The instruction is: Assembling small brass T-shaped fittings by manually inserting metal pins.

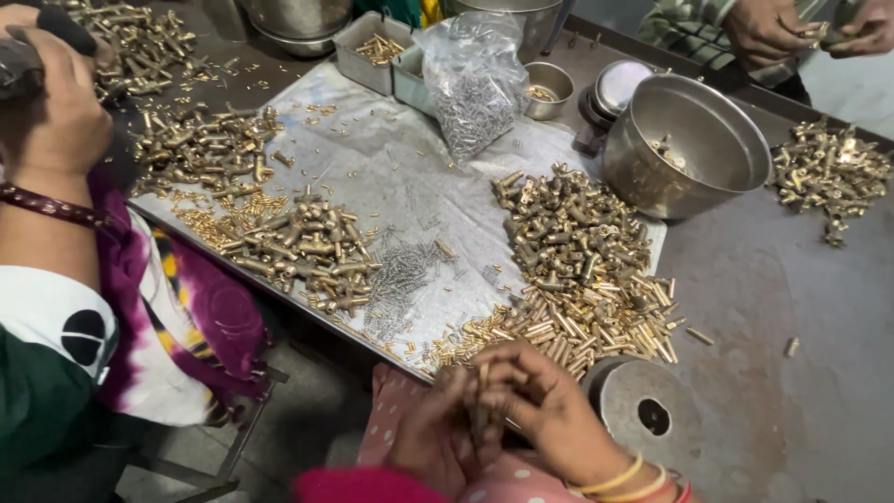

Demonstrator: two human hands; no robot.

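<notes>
Dark, stained metal tabletop [792, 307], scuffed and dull, partly covered by a crumpled grey plastic sheet [391, 177]. Grey concrete floor [307, 419] below its edge. Soft, even light, faint shadows.

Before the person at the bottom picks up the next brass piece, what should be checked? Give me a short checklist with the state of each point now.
1. Both hands in view: ok. The left hand and right hand meet at the table edge.
2. Grip on the current piece: ok. The fingers close on a small brass piece; which hand bears it, cannot tell.
3. Supply near the hands: ok. The heap of brass pins lies just above them.
4. Springs at hand: ok. The loose springs lie on the plastic sheet.
5. Round metal block free of parts: ok.
6. Current piece finished: cannot tell.
</notes>
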